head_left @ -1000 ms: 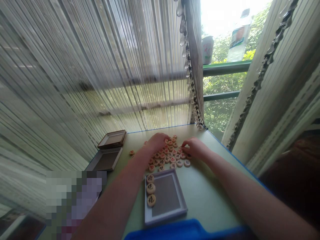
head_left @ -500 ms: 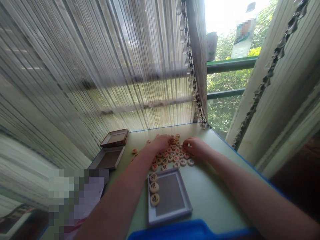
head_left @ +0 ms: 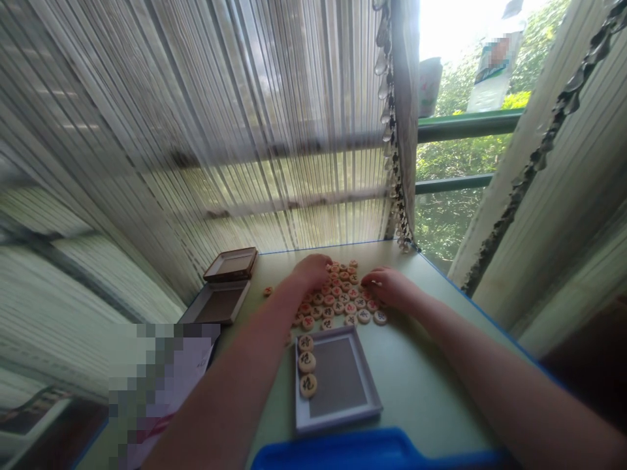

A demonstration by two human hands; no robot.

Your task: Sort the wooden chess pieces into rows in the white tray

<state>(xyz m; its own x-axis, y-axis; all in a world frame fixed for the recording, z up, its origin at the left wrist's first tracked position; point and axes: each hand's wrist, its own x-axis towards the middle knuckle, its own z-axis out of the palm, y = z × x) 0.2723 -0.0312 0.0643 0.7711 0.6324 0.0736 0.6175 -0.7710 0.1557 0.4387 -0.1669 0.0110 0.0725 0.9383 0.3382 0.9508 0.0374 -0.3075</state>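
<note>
Green table [head_left: 416, 365] w/ discs [head_left: 343, 301], striped curtains [head_left: 196, 130], window [head_left: 450, 215]

Pale wooden discs [head_left: 337, 301] with smooth faces, matt green tabletop [head_left: 416, 365], grey tray [head_left: 337, 381] with matt inset, glossy blue plastic [head_left: 353, 450] near, sheer striped cloth curtain [head_left: 196, 130], green metal rails [head_left: 465, 124]

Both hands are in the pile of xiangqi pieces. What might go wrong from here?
The left hand and right hand rest on the loose xiangqi pieces, so a sweep might scatter them; one stray piece already lies apart. The left forearm passes beside the grey tray and might jog the three pieces lined inside it.
</note>
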